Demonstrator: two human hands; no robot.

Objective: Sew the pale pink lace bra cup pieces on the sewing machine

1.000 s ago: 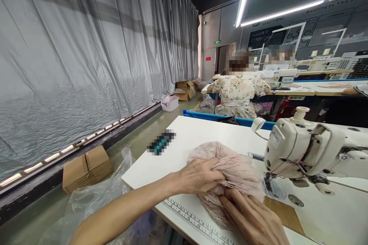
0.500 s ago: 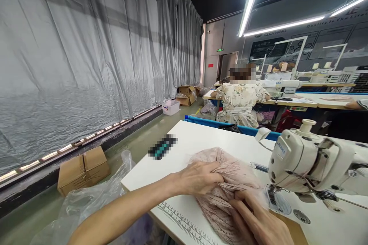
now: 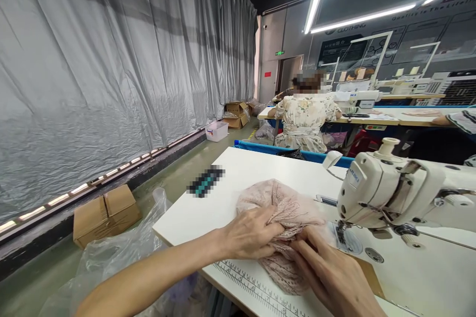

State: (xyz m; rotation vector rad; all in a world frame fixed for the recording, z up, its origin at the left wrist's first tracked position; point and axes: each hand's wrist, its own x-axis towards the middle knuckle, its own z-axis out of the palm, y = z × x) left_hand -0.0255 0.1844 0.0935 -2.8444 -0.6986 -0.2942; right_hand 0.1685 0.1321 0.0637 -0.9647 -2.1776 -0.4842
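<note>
A bundle of pale pink patterned fabric (image 3: pixel 275 193) lies bunched on the white sewing table (image 3: pixel 208 218), left of a white sewing machine (image 3: pixel 366 188). My left hand (image 3: pixel 255 233) grips its middle, the fingers curled into the folds. Close beside it, my right hand (image 3: pixel 323 262) has its fingers closed on the fabric from the near right side. The fingertips of both hands are partly buried in the cloth. Part of the bundle touches the tabletop near the printed ruler scale (image 3: pixel 253 285) along the front edge.
A pixelated dark object (image 3: pixel 206 181) lies at the table's far left. Clear plastic bags (image 3: pixel 122 252) and a cardboard box (image 3: pixel 106 213) are on the floor to the left. Ahead, a person in a floral top (image 3: pixel 305 119) sits at another sewing table, with a white bin (image 3: pixel 216 131) nearby.
My hands have come closer together on the fabric, gathering it into a more compact bundle. Its lower end has drawn up from the front edge. The view has shifted slightly.
</note>
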